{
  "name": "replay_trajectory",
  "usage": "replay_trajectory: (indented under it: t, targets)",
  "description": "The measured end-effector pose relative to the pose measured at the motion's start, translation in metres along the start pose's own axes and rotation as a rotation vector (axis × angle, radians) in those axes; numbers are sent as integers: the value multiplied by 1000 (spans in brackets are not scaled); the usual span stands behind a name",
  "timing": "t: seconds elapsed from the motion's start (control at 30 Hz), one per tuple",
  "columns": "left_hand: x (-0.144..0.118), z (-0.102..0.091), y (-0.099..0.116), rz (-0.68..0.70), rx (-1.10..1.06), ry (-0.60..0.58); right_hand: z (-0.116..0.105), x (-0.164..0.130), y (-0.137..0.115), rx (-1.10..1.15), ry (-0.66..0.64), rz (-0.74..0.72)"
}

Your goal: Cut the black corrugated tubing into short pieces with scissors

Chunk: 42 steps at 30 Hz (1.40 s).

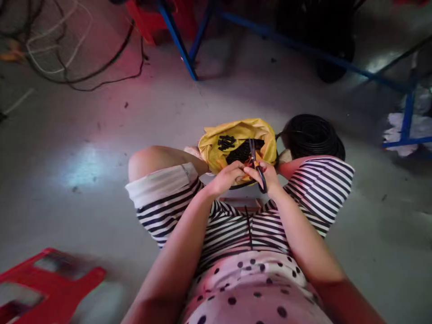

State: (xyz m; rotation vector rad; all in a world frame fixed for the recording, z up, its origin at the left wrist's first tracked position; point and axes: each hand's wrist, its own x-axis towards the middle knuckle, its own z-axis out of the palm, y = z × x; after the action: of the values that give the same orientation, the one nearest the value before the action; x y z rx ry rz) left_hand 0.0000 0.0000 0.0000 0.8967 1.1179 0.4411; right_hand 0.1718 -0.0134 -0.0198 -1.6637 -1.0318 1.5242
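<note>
Cloth of a polka-dot top came nearest, then striped shorts, the knees spread wide, presumably to leave room for work between them. Over that gap the right hand gripped a pair of scissors, its orange-and-black handles lying against the palm and its blades pointing away from the body. That hold probably left some fingertips free, for they met those of the left hand, which was curled with its fingers drawn together; whether it pinched anything (the spot was too small to read) I could not tell.

Just beyond and below lay a yellow bag, set between the feet, likely so that they would steady it. Its mouth was spread wide, which seemed to keep the contents within easy reach: short black pieces, one small cluster apart from a larger dark heap. Near the bag, on the right, a coil of black cable rested on the floor.

Off to the lower left stood a red plastic stool. Farthest away were a blue metal frame, another red stool behind its leg, and loose cables on the left.
</note>
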Motion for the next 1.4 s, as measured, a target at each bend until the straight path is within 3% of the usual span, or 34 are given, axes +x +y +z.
replay_trajectory:
  t: [0.23, 0.33, 0.43, 0.57, 0.7, 1.07, 1.4]
  targets:
    - [1, -7, -3, 197, 109, -142, -5, -6, -11, 183, 69, -37]
    - [3, -11, -3, 310, 110, 12, -8, -3, -7, 117, 137, 2]
    - [6, -15, -1, 388, -25, 230, -9, -2, 1, -30, 54, 32]
    - [7, -16, 1, 394, -160, 315, -10, -5, 8, -128, -118, 39]
    - [8, -15, -1, 394, -106, 323, -9, -6, 8, -138, -201, 67]
    - [11, -11, -10, 413, 36, 317, -6, -9, -3, -147, -173, 84]
    - [13, -6, -11, 433, 91, 332, -6, -9, 2, -182, -158, 77]
